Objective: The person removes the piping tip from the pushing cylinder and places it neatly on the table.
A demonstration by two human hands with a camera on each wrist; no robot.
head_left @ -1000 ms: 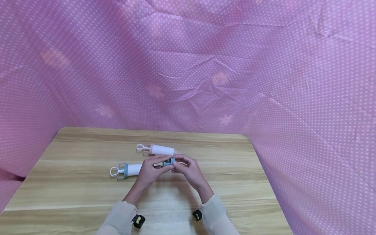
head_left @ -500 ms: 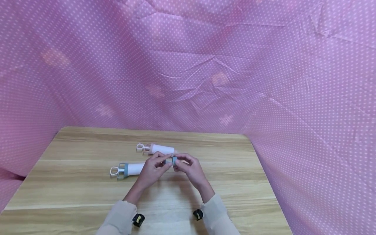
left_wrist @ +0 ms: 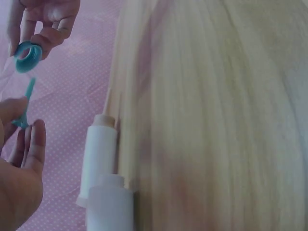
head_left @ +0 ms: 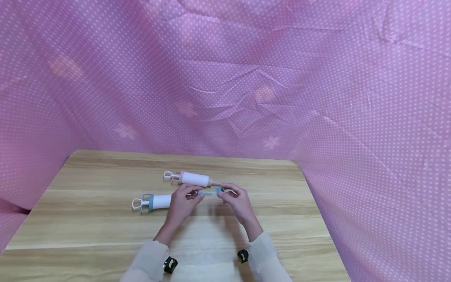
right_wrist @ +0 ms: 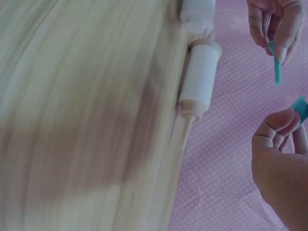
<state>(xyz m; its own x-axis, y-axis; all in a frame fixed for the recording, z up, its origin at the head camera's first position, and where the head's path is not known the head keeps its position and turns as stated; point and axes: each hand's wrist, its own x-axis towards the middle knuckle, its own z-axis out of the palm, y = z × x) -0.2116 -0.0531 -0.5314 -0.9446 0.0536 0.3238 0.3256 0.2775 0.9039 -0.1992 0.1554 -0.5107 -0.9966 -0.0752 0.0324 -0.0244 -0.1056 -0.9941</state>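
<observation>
My left hand (head_left: 181,204) pinches a slim teal nozzle (left_wrist: 29,96) by its wider end, with the narrow tip pointing at my right hand. My right hand (head_left: 238,200) holds a teal ring-shaped screw cap (left_wrist: 30,65) between thumb and fingers. A small gap separates the cap from the nozzle, both held above the table. Left of my left hand lies a white syringe-like tube (head_left: 162,201) with a blue-grey collar and a white looped plunger handle; its front end is hidden by that hand. Behind the hands lies a similar tube (head_left: 195,179) with pink fittings and a thin nozzle.
The wood-grain table (head_left: 88,231) carries both tubes. A pink dotted cloth (head_left: 225,78) hangs round the back and sides. Black wrist cameras (head_left: 170,265) sit at the cuffs.
The cap and nozzle were together between my fingertips; now they are apart. My right hand has moved right with the cap, while my left hand keeps the nozzle. The tubes stay put.
</observation>
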